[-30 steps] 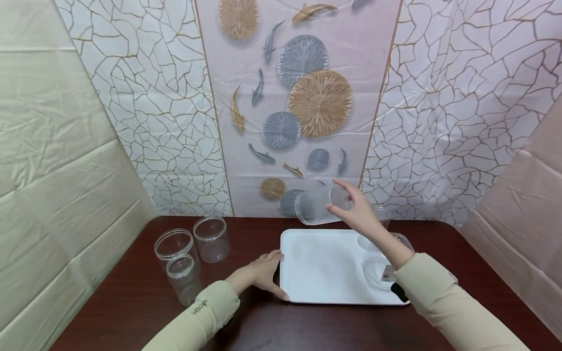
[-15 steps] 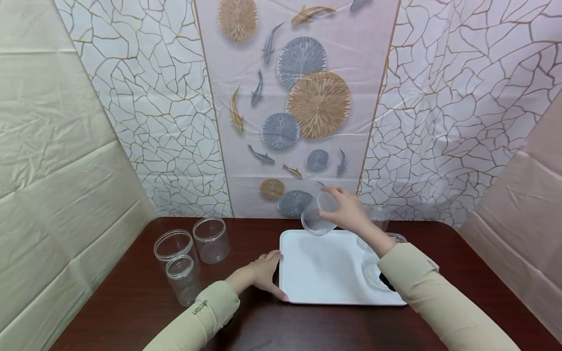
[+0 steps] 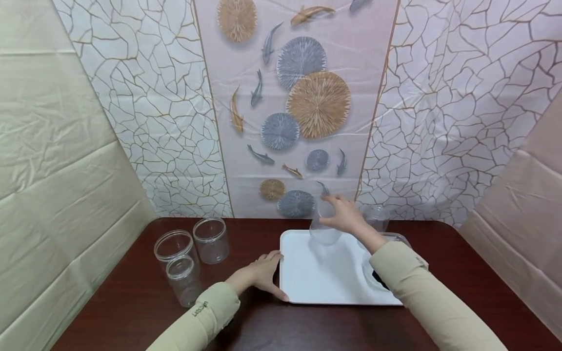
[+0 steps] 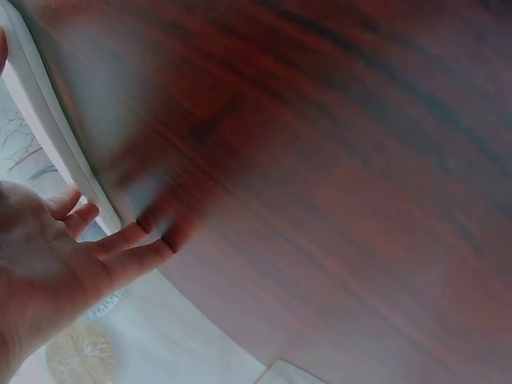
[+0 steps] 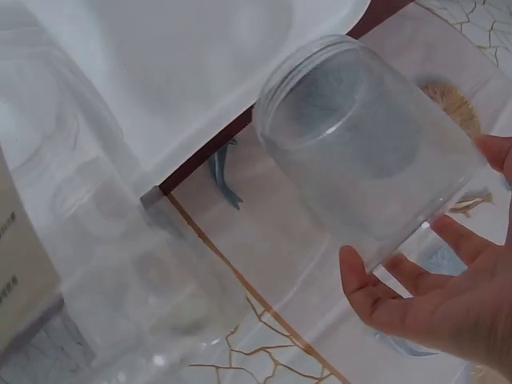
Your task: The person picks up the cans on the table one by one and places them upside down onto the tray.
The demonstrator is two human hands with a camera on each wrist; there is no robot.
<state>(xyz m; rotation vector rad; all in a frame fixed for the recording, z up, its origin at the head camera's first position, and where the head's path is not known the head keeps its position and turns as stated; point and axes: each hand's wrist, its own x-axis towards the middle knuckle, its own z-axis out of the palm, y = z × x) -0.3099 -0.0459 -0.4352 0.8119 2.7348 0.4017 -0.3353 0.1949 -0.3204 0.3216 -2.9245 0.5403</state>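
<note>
My right hand (image 3: 344, 214) grips a clear plastic jar (image 5: 352, 144) by its base end, thumb and fingers spread around it. The jar is tipped mouth down, its ridged rim close over the back part of the white tray (image 3: 320, 273). My left hand (image 3: 263, 274) rests at the tray's left side, thumb at the front corner and fingers along the edge. In the left wrist view its fingers (image 4: 136, 260) are extended beside the tray's edge. More clear jars (image 3: 371, 268) are at the tray's right end, partly hidden behind my right forearm.
Three clear jars stand on the dark wooden table (image 3: 254, 321) at the left: a wide one (image 3: 173, 246), a narrow one (image 3: 182, 282) and a medium one (image 3: 211, 243). A patterned cloth (image 3: 281, 161) hangs behind the table's back edge, with pale cloth at both sides.
My right hand has lowered the jar toward the tray's back and turned it from sideways to mouth down. The left hand has stayed at the tray's edge.
</note>
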